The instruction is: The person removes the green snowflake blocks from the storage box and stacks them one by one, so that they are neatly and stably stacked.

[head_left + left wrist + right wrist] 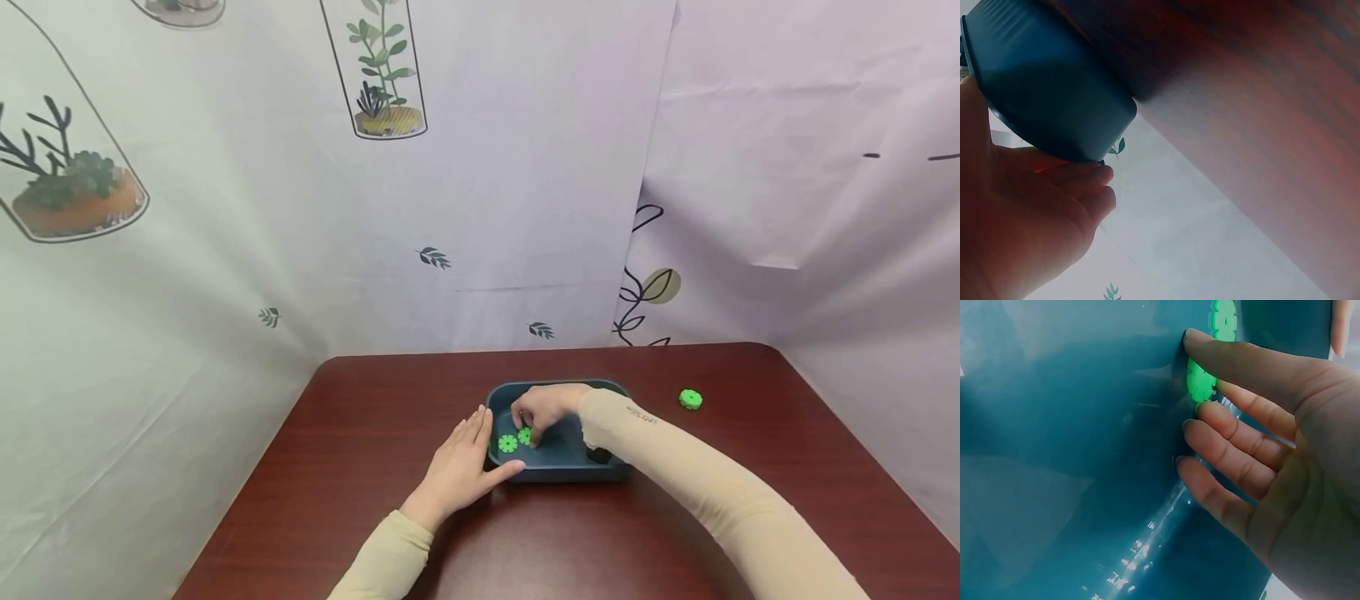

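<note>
A dark blue-green tray [562, 475] sits on the table, with the right hand [546, 404] reaching down into its left part. Thumb and fingers there pinch a bright green notched disc [1199, 381] close to the tray floor. Right beside it lies a second green notched disc [507, 443]. The left hand [459, 467] rests on the tray's near left corner, its fingers extended along the left rim and its thumb on the front rim. In the left wrist view those fingertips touch the tray's rim from outside.
To the right of the tray, a small pile of green discs [691, 399] lies on the reddish-brown table [375, 433]. Pale cloth [525, 208] printed with plants hangs behind the table and along its sides.
</note>
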Available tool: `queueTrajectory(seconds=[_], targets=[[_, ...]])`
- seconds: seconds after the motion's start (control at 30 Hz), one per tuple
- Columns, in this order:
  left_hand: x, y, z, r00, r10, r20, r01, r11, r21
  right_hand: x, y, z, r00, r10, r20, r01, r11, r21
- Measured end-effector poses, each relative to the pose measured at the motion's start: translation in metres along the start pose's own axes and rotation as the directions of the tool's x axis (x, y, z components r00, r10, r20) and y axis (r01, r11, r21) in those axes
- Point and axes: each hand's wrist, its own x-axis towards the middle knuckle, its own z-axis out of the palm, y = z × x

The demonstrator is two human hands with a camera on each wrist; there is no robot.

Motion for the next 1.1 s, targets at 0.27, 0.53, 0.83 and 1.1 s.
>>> queueTrajectory(seconds=[0.27,0.53,0.83,1.1], targets=[[0.0005,0.0,0.0003,1.0,0.007,-0.005,-0.007,1.0,0.009,-0.0009,0.0019,-0.0002,1.0,0.01,0.0,-0.01,1.0,0.01],[-0.001,0.0002,0.0,1.0,0.003,-0.001,-0.003,1.0,-0.001,-0.0004,0.0021,0.0001,1.0,-0.009,0.0,0.009,1.0,0.029],[-0.0003,0.0014,0.001,1.0,0.005,-0.011,-0.005,1.0,-0.001,-0.0026,0.0011,0.0007,1.0,-0.015,-0.009,0.015,1.0,0.017],[-0.0001,0.0043,0.0018,1.0,0.017,-0.005,-0.017,1.0,-0.007,-0.0093,0.0009,0.0006,1.0,-0.009,-0.004,0.01,1.0,0.019]])
